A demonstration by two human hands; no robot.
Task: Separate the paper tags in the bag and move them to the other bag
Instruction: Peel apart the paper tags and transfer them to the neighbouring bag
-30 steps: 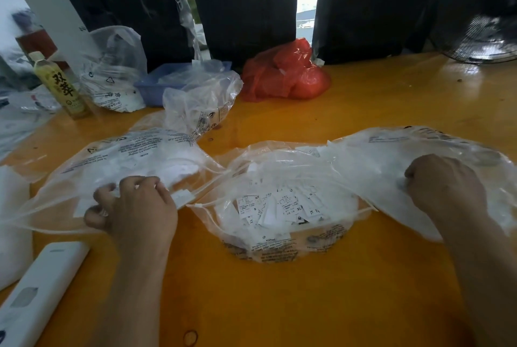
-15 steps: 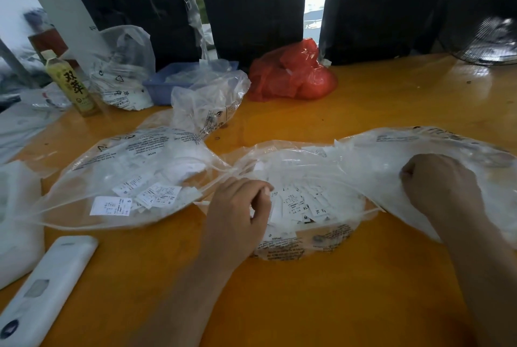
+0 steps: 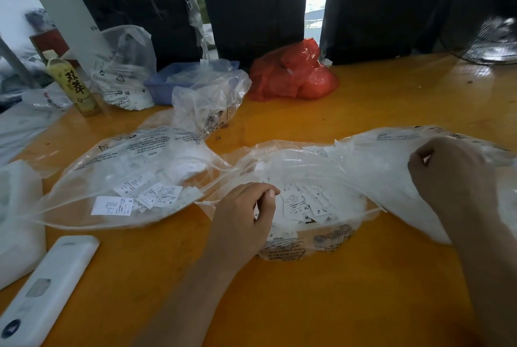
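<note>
**Reaching into the middle bag for tags**

The left hand (image 3: 246,215), fingers curled with thumb meeting fingertips, sits at the mouth of the middle clear bag (image 3: 307,243); whether it pinches a tag cannot be told. Loose paper tags (image 3: 305,205) lie just right of it. The right hand (image 3: 447,176), fingers curled, grips the right-hand bag (image 3: 377,167). Left of the left hand, a third bag (image 3: 134,178) on the bench (image 3: 335,304) holds tags. Next, probably: pinch a few tags free and carry them across.
</note>
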